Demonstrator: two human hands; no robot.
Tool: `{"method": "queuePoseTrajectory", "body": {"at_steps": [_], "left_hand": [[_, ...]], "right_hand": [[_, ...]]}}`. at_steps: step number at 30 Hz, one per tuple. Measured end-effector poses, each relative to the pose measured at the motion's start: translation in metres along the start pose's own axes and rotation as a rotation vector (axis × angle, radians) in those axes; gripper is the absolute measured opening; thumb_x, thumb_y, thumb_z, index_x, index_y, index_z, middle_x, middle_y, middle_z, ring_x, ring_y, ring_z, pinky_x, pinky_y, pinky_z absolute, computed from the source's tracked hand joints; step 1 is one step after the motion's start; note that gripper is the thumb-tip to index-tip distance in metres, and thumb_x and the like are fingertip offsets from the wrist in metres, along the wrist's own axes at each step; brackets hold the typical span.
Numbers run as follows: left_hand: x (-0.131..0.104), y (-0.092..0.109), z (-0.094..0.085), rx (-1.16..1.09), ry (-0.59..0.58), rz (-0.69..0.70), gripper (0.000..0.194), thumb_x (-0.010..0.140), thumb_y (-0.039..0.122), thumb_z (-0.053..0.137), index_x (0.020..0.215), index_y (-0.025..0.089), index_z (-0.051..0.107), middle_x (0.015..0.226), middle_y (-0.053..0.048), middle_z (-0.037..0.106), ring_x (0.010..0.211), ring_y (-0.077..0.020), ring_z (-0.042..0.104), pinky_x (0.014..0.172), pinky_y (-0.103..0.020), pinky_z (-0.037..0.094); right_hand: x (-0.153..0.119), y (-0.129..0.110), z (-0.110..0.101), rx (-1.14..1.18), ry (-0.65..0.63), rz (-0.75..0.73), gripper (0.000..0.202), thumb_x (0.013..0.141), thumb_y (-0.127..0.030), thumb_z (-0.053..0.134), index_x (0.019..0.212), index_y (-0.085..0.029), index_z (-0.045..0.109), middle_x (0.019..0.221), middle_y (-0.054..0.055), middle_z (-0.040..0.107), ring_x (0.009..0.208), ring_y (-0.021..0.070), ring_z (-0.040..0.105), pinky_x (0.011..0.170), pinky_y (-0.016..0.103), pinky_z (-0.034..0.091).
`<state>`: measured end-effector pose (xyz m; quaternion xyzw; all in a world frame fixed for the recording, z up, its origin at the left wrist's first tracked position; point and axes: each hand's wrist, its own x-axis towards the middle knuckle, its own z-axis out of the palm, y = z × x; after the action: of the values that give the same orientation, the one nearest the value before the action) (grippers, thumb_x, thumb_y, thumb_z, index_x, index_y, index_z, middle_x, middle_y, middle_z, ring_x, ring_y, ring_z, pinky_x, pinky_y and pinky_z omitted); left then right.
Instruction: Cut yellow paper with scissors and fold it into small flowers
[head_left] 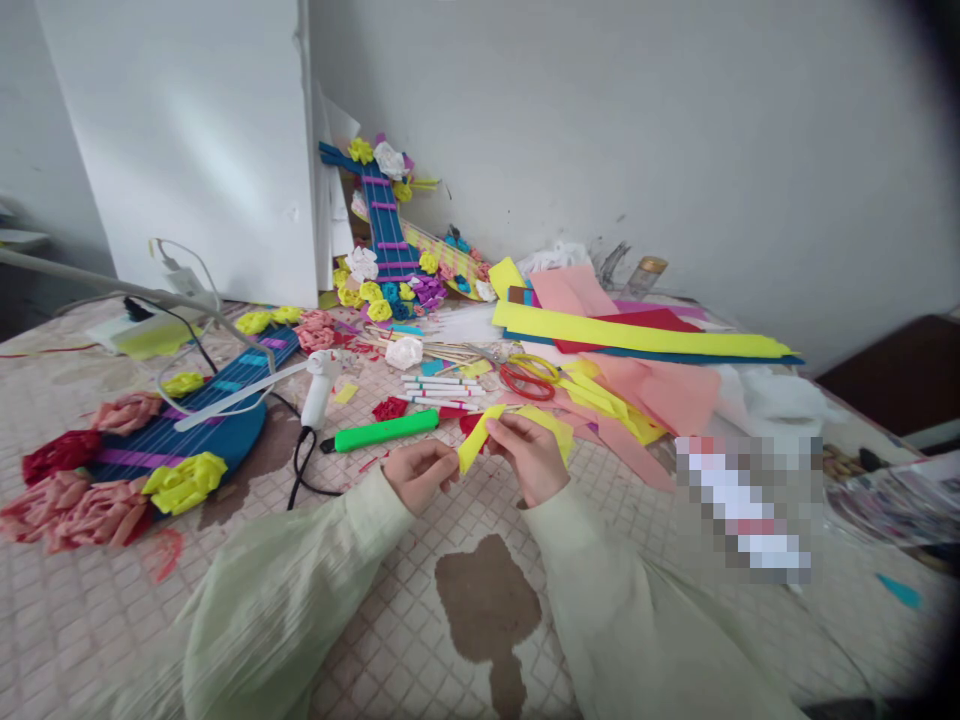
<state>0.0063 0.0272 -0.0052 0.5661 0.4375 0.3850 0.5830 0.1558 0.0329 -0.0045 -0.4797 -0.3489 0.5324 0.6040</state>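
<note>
A small folded strip of yellow paper (478,440) is stretched between my two hands above the middle of the table. My left hand (422,474) pinches its lower left end between thumb and fingers. The upper right part of the strip is in the closed fingers of my right hand (529,458). Behind my right hand lies more yellow paper (553,425). The green cutter (386,430) rests on the table just beyond my left hand, with a red paper flower (390,408) behind it.
The blue paper guitar with flowers (247,425) lies left, near a white glue gun (319,395). Red-handled scissors (527,381), markers (442,386) and long yellow paper (645,333) lie beyond my hands. Another decorated guitar (386,225) leans at the wall.
</note>
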Motion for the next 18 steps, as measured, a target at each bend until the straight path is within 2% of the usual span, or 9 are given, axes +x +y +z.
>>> {"method": "queuePoseTrajectory", "body": {"at_steps": [11,18], "left_hand": [[-0.0013,0.0022,0.0008,0.003,-0.011,-0.011,0.019,0.063,0.030,0.057,0.057,0.012,0.053,0.049,0.001,0.052,0.042,-0.0049,0.045,0.037,-0.015,0.034],[-0.0016,0.0037,0.0006,0.041,-0.029,0.045,0.027,0.066,0.038,0.053,0.054,0.013,0.053,0.046,0.001,0.051,0.040,-0.0051,0.043,0.036,-0.016,0.033]], "right_hand": [[0.0005,0.0002,-0.0003,-0.014,0.002,-0.008,0.021,0.052,-0.029,0.070,0.064,-0.014,0.062,0.054,-0.001,0.055,0.050,0.0082,0.046,0.051,0.024,0.039],[-0.0001,0.0000,0.0006,-0.028,0.006,-0.016,0.021,0.051,-0.030,0.070,0.063,-0.014,0.063,0.053,-0.001,0.055,0.049,0.0083,0.046,0.051,0.024,0.040]]}}
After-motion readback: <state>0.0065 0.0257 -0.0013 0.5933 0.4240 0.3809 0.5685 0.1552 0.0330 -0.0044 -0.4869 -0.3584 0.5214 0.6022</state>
